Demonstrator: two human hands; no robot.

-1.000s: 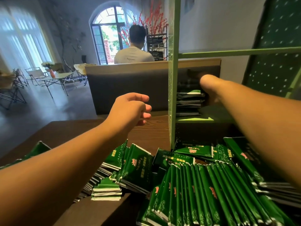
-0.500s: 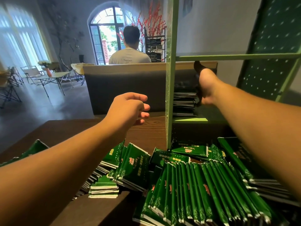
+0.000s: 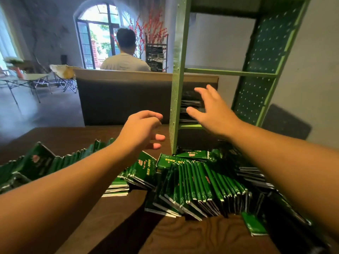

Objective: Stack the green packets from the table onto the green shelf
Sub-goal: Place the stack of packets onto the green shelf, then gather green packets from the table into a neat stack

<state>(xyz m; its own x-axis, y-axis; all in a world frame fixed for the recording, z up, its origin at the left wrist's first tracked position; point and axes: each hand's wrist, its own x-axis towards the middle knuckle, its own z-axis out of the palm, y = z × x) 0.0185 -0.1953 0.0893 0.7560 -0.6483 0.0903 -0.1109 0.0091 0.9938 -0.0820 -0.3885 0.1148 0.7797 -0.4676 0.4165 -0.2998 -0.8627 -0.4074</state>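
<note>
1. Left hand (image 3: 141, 131) hovered over table (image 3: 73, 140), fingers loosely curled, holding nothing.
2. Loose packets (image 3: 198, 182) lay in rows below both arms; judged best to take a squared-up batch.
3. Right hand (image 3: 214, 114) hung spread and empty before shelf (image 3: 178, 70); shelved stack (image 3: 189, 107) beside it, so align new packets' edges.

The table (image 3: 55, 136) fills the lower frame, with packets (image 3: 198, 184) heaped across its middle and right and a row of packets (image 3: 60, 160) at the left. The shelf (image 3: 177, 99) stands on the table at upper right, a stack (image 3: 189, 110) inside it. The right hand (image 3: 214, 112) hangs before that stack, the left hand (image 3: 141, 129) just left of the shelf's post. Behind the table sits a person (image 3: 126, 57), upper centre.
</note>
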